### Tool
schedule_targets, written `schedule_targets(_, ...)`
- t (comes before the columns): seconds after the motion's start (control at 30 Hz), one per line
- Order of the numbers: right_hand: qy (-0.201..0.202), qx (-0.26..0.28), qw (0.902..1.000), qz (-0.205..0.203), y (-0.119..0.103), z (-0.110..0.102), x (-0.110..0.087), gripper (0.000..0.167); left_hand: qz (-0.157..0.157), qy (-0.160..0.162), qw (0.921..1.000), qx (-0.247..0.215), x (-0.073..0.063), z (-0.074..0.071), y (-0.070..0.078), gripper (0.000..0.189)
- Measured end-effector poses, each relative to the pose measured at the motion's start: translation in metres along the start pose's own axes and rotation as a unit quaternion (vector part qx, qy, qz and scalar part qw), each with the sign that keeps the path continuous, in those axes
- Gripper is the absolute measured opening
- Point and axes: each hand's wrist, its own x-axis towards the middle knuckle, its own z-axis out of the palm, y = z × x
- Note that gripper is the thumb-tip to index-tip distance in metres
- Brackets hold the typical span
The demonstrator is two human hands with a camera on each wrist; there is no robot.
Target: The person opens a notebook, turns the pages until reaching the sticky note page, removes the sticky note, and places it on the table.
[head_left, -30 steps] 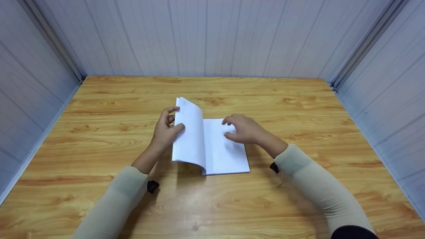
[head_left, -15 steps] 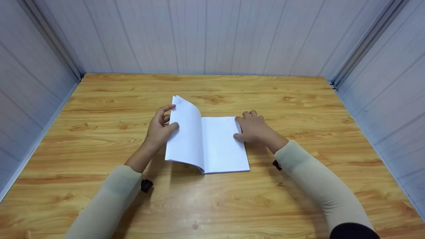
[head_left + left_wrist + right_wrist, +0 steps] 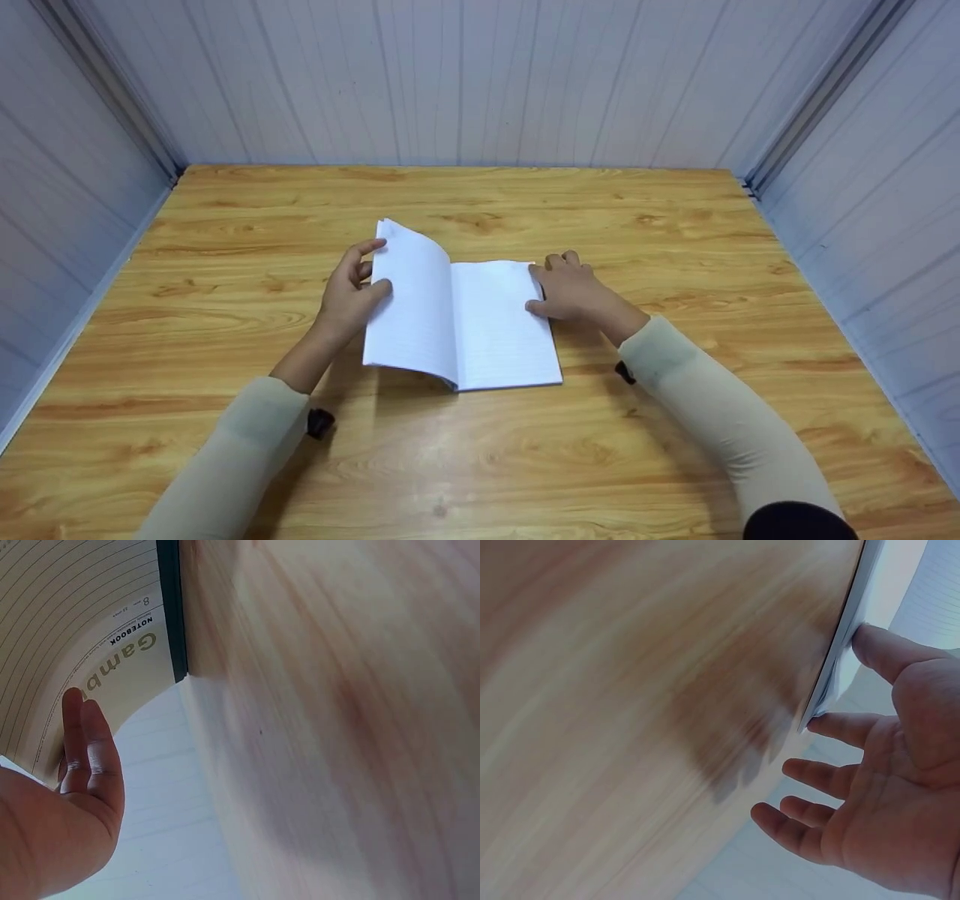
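A notebook (image 3: 502, 330) lies open on the wooden table, with white ruled pages. Its left part is raised and curved, and my left hand (image 3: 349, 296) holds it by the outer edge, thumb on the page and fingers behind. The left wrist view shows the cream cover (image 3: 127, 637) printed "NOTEBOOK" and a dark spine (image 3: 171, 607). My right hand (image 3: 574, 289) is at the upper right edge. In the right wrist view, its thumb and index fingertip touch the page edge, slightly rippled between them. The other fingers (image 3: 810, 776) reach past the corner, loosely extended.
The wood-grain table (image 3: 465, 465) extends around the notebook on all sides. Pale panelled walls (image 3: 457, 82) stand at the back, left and right. A small black device (image 3: 321, 424) sits at the left sleeve cuff.
My left hand has drawn the raised pages to the left, opening the notebook wider. My right hand has moved from above the right page to its outer edge.
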Motion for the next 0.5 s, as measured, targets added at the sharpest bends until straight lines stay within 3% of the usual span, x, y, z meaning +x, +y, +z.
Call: schedule_targets(0.5, 0.016, 0.011, 0.9997, -0.014, -0.009, 0.0034, 0.0, 0.062, -0.011, -0.002, 0.9999, -0.003, -0.0002, -0.0002, 0.0008, 0.061)
